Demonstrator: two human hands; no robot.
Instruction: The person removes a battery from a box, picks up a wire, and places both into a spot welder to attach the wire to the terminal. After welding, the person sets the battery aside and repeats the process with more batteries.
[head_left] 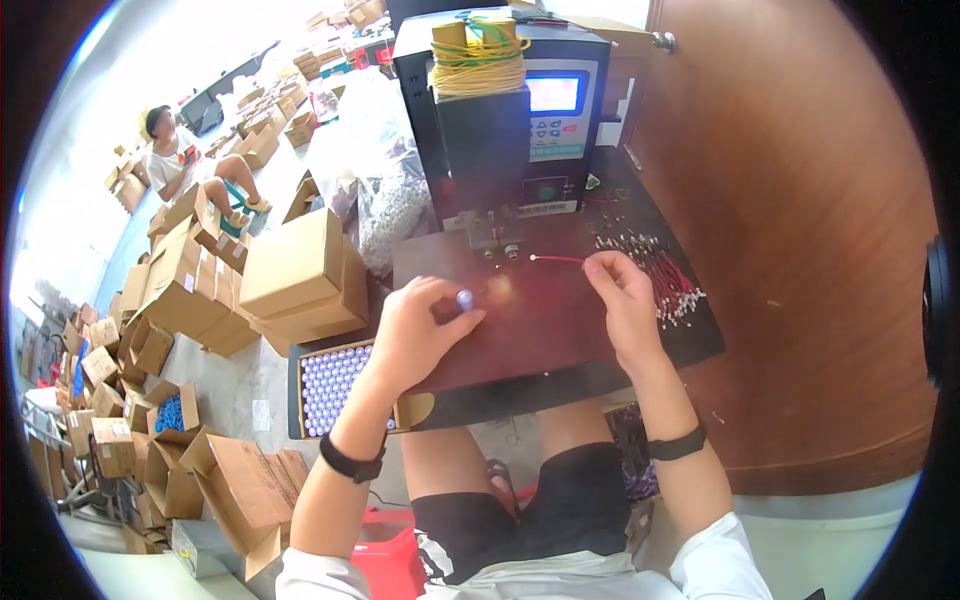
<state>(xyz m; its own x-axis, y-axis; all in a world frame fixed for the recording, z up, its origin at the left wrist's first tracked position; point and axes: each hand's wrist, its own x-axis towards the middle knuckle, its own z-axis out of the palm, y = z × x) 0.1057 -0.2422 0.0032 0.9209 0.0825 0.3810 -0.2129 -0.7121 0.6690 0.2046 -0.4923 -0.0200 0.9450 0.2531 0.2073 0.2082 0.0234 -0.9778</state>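
My left hand (pixel 425 328) is closed around a small purple cylindrical battery cell (pixel 465 300), pinched between thumb and fingers above the dark red tabletop (pixel 540 335). To its right, my right hand (pixel 622 290) pinches a thin red wire (pixel 560 260) that points left, its pale tip near the electrodes (pixel 511 251) of the benchtop welding machine (pixel 475 140). That machine has a lit blue screen (pixel 553 94) and a coil of yellow wire (pixel 480 70) at its top. A pile of red and black wires with white ends (pixel 665 275) lies right of my right hand.
A box of upright purple cells (pixel 333 388) sits at the table's left edge, beside my left forearm. Cardboard boxes (pixel 300 265) and a clear plastic bag (pixel 385 200) stand further left. A brown wooden panel (pixel 800 250) rises at right. Another person (pixel 185 160) sits in the background.
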